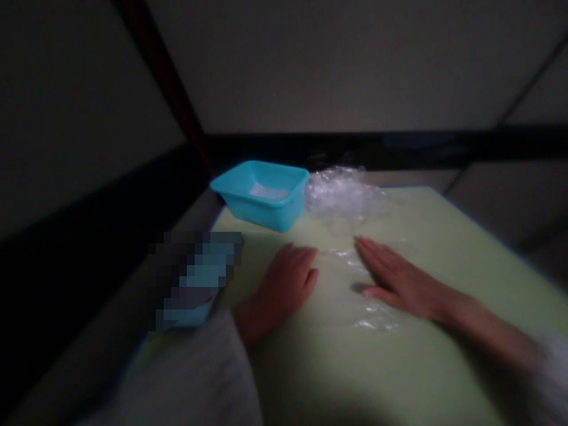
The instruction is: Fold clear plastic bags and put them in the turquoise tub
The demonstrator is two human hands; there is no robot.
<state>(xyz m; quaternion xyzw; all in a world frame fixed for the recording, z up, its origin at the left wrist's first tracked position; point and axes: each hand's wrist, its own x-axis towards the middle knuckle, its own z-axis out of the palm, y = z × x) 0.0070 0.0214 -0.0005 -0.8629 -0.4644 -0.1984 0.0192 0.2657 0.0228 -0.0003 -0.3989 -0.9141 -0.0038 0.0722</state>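
Observation:
A clear plastic bag lies spread on the yellow-green tabletop, its glossy creases catching light. My right hand is stretched out over the bag's right part, fingers together and thumb apart, and seems to press on it. At the bag's left edge is my left hand, loosely bent, with a gap between thumb and fingers and nothing visible in it. The picture is dim and blurred, so firm contact of the left fingers with the plastic is hard to judge.
A turquoise plastic basin with something whitish inside stands at the table's far left. Beside it is a heap of crumpled clear plastic bags. A pixelated bluish object lies along the left edge. Walls stand behind and left.

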